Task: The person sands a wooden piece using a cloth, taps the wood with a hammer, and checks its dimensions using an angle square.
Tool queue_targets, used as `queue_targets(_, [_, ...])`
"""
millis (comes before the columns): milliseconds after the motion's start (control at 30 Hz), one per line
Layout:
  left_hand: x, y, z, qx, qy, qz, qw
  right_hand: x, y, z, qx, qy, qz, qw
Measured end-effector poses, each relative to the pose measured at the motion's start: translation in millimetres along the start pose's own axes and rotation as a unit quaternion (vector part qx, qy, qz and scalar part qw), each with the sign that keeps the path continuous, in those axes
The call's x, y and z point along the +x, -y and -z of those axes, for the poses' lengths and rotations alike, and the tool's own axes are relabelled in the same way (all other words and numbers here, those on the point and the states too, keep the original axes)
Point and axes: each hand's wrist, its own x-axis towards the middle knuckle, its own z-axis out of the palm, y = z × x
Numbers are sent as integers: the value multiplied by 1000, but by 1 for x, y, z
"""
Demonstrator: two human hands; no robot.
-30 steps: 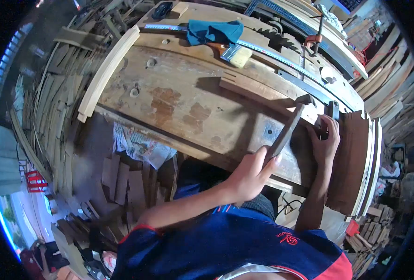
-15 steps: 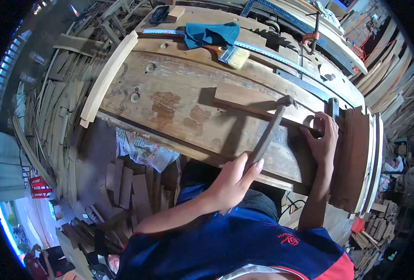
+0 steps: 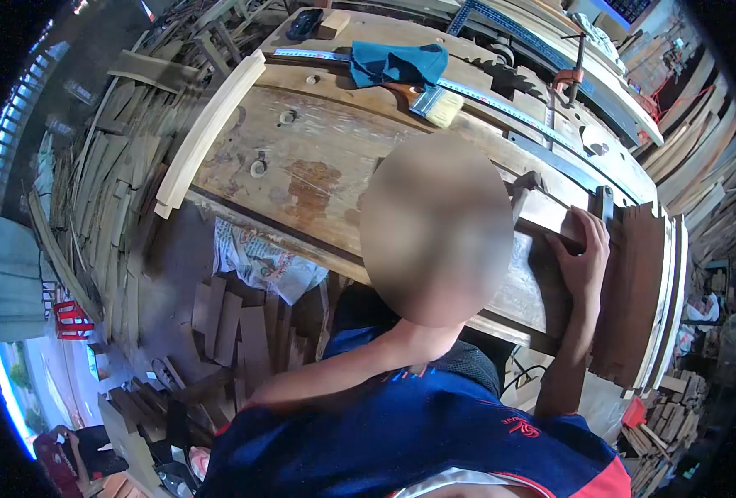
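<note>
A grey oval blur covers most of my left hand, so its fingers are hidden. The hammer shows only its head beyond the blur, above the wooden board; the earlier frame shows my left hand wrapped round its handle. My right hand grips the board's right end, thumb on the near side and fingers over the far side. The board lies on the workbench, its left part behind the blur.
A teal cloth, a paintbrush and a tape measure lie at the back. A pale wood strip crosses the bench's left end. Brown boards stand at right. A clamp is at back right.
The whole view has shifted slightly, with the bench now a little further right and down. A blur now covers my left hand and the hammer's handle. My right hand keeps its hold on the board.
</note>
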Motion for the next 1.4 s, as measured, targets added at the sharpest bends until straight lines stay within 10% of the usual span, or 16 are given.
queue_targets(1400, [16,12,-50,-25,3,-89,996,-1,2,10,92,10,-19,996])
